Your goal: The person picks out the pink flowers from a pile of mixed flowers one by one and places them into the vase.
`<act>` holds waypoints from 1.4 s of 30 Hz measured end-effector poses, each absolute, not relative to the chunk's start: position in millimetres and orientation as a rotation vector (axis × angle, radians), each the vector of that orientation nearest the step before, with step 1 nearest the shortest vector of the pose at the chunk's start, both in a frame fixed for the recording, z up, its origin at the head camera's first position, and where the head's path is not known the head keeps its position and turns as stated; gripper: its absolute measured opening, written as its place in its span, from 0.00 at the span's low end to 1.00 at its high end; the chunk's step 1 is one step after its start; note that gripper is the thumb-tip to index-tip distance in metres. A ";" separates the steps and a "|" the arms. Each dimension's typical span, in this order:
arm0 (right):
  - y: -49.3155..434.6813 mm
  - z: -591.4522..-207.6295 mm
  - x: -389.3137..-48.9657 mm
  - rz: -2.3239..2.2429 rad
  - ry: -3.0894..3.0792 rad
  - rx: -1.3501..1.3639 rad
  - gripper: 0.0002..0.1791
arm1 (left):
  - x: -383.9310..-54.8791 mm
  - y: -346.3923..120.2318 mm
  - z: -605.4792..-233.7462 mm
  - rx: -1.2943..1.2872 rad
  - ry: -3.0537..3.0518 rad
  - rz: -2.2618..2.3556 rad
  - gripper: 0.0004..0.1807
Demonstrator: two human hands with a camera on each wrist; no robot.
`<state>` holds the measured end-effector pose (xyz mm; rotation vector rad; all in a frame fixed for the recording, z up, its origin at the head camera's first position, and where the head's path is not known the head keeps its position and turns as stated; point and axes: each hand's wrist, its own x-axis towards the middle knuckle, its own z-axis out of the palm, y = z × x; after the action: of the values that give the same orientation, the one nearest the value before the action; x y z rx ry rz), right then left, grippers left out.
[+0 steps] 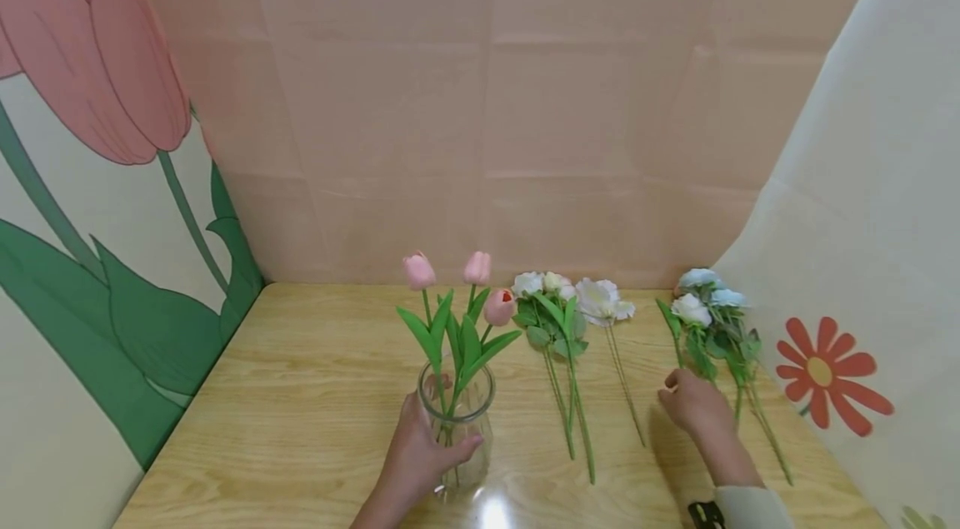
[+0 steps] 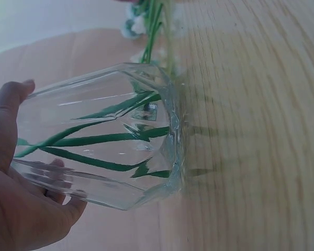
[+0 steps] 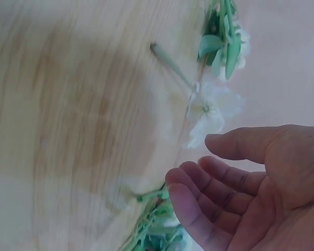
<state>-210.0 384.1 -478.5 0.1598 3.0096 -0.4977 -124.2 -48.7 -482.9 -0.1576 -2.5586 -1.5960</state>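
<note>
My left hand grips a clear glass vase around its side, thumb across the front. Inside stand several pink tulips with green leaves, their stems reaching down to the vase's base. The base sits on the wooden table in the left wrist view. My right hand is over the table's right side, beside a bunch of white and pale blue flowers. Its fingers are loosely bent with nothing between them and the thumb in the right wrist view.
Between the vase and my right hand lie a bunch of white flowers and a single white flower, stems toward me. A pink-beige cloth hangs behind the wooden table. Printed sheets flank both sides.
</note>
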 end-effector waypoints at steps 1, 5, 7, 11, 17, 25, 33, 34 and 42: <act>387.1 -478.6 -210.2 -0.492 3.010 0.172 0.23 | -124.4 -48.6 -483.0 -0.161 -2.557 -1.595 0.51; 398.9 -479.4 -210.8 -0.473 2.995 0.218 0.26 | -124.4 -48.3 -483.1 -0.165 -2.552 -1.589 0.50; 404.7 -480.0 -211.1 -0.461 2.993 0.232 0.27 | -124.4 -48.2 -483.1 -0.165 -2.554 -1.586 0.51; 416.4 -482.1 -211.7 -0.461 2.986 0.280 0.27 | -124.7 -48.3 -483.4 -0.164 -2.555 -1.583 0.50; 432.0 -484.8 -211.5 -0.474 2.939 0.380 0.29 | -125.0 -48.6 -483.9 -0.169 -2.550 -1.591 0.51; 447.8 -490.8 -210.7 -0.480 2.865 0.488 0.23 | -125.4 -48.9 -485.3 -0.175 -2.550 -1.611 0.54; 451.5 -493.9 -209.0 -0.504 2.840 0.564 0.16 | -124.4 -48.6 -484.7 -0.173 -2.538 -1.621 0.54; 451.5 -493.8 -208.4 -0.511 2.837 0.571 0.15 | -124.2 -48.5 -484.2 -0.171 -2.539 -1.621 0.54; 448.2 -492.0 -210.3 -0.478 2.795 0.608 0.13 | -123.6 -48.9 -483.9 -0.171 -2.542 -1.608 0.54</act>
<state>-210.3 448.2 -492.0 0.6077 2.7947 -0.4781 -123.6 -48.9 -483.9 -0.1715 -2.5424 -1.6083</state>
